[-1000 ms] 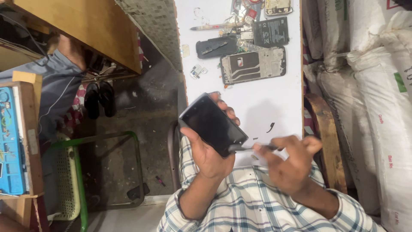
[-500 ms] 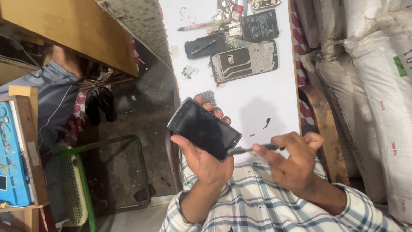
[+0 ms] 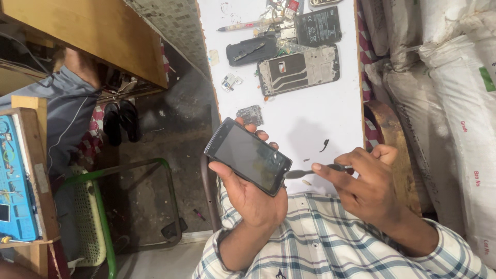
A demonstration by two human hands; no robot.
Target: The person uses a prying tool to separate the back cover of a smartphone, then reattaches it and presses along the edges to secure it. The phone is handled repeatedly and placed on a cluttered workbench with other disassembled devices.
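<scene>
Far left: blue repair mat (image 3: 13, 181) on a wooden stand, green-framed chair (image 3: 101, 217) beside it, black sandals (image 3: 120, 121) on the floor above.

Left hand (image 3: 250, 194) cradles a black smartphone (image 3: 248, 156), screen up and dark, tilted diagonally over the near edge of the white table (image 3: 310, 119). Thumb lies along the lower long edge, fingertips (image 3: 261, 135) curl over the far edge (glass looks intact, no visible cracks).

Right hand (image 3: 364, 188) pinches a slim metal pry tool (image 3: 315, 171) between thumb and index, other fingers curled in. Tool's flat tip sits right at the phone's lower right corner; contact likely, can't confirm.

Further up the table: phone mid-frame (image 3: 299, 70), dark back cover (image 3: 251, 49), battery (image 3: 318, 26), small metal shield plate (image 3: 250, 114), loose bits. Nothing between tool and phone.

Far right: stacked white sacks (image 3: 454, 103).
</scene>
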